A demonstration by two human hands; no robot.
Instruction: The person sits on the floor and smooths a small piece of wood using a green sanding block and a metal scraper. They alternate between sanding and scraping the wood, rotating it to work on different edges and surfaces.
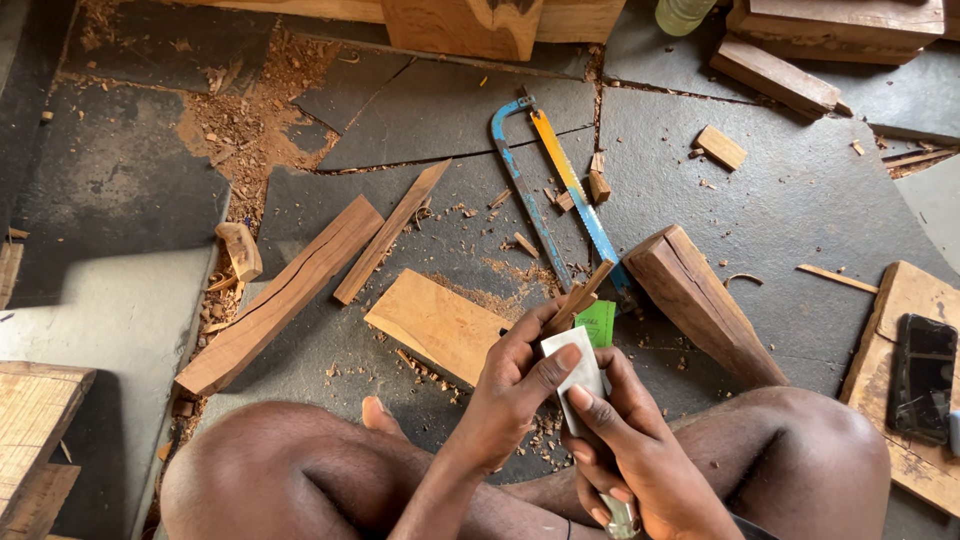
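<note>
Wooden stick (583, 296) is sitting gripped in the left hand (515, 385), above the knees, while the right hand (640, 450) is pinching a pale folded sheet (578, 375) against it. Both hands are clamped together. Behind them, a blue hacksaw (545, 190) is lying on the dark floor (790, 200).

Soft daylight, bright patch lower left, soft shadows; sharp focus, slight wide-angle bending at edges.
</note>
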